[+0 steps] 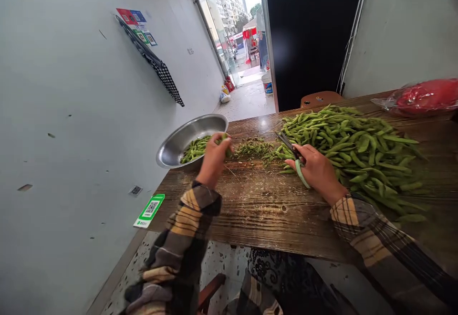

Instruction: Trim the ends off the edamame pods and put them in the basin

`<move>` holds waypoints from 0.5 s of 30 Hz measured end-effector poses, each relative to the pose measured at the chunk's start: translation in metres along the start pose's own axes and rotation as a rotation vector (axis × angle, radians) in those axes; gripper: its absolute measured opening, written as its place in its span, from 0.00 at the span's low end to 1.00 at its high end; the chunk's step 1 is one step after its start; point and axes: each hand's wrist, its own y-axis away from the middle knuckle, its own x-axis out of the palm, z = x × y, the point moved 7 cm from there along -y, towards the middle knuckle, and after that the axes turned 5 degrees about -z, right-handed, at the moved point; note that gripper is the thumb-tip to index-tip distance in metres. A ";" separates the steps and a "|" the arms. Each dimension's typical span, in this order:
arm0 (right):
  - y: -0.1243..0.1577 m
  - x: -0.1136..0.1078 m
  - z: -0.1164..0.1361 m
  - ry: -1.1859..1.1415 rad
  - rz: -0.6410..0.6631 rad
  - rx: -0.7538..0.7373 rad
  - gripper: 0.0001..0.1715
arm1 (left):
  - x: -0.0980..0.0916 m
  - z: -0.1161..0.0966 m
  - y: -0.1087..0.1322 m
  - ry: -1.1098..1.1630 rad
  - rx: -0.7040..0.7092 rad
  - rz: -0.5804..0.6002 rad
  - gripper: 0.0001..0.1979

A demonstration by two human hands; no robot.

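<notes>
My left hand (214, 157) is closed around a green edamame pod (224, 138), at the right rim of a steel basin (171, 143). Inside the basin lie several green pods (196, 148). In my right hand (317, 169) is a pair of scissors (301, 174) with pale green handles, its dark blades pointing up and left. The scissors are at the left edge of a large heap of edamame pods (361, 148). Between the hands is a small pile of green trimmings (255, 148) on the wooden table (257, 210).
A red item in clear plastic (429, 96) lies at the table's back right. A green QR code card (149, 211) sits at the left edge, by the wall. Past the table are a brown stool (320, 98), a white bucket (267, 85) and an open doorway.
</notes>
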 end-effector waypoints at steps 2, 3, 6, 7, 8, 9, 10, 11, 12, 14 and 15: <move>-0.002 -0.002 -0.002 -0.033 -0.021 0.024 0.28 | -0.040 -0.036 -0.027 -0.328 0.199 -0.189 0.04; -0.004 -0.004 -0.004 -0.059 -0.035 0.042 0.27 | -0.056 -0.052 -0.039 -0.497 0.286 -0.257 0.06; -0.010 -0.015 -0.012 -0.186 -0.130 0.136 0.25 | -0.080 -0.075 -0.064 -0.896 0.435 -0.306 0.22; -0.012 -0.021 -0.017 -0.234 -0.185 0.186 0.25 | -0.078 -0.075 -0.066 -0.958 0.467 -0.276 0.24; -0.014 -0.025 -0.022 -0.288 -0.226 0.240 0.24 | -0.071 -0.071 -0.066 -0.990 0.489 -0.227 0.25; -0.015 -0.029 -0.028 -0.337 -0.273 0.295 0.24 | -0.058 -0.064 -0.062 -0.997 0.499 -0.154 0.24; -0.016 -0.032 -0.033 -0.381 -0.313 0.341 0.24 | -0.042 -0.054 -0.056 -0.981 0.504 -0.071 0.23; -0.016 -0.034 -0.037 -0.422 -0.348 0.381 0.25 | -0.022 -0.042 -0.047 -0.947 0.503 0.022 0.21; -0.016 -0.035 -0.041 -0.456 -0.377 0.413 0.25 | 0.002 -0.029 -0.037 -0.901 0.501 0.132 0.20; -0.015 -0.035 -0.047 -0.505 -0.404 0.454 0.26 | 0.052 0.001 -0.015 -0.796 0.473 0.382 0.18; -0.014 -0.034 -0.048 -0.517 -0.404 0.465 0.26 | 0.075 0.015 -0.006 -0.743 0.443 0.486 0.18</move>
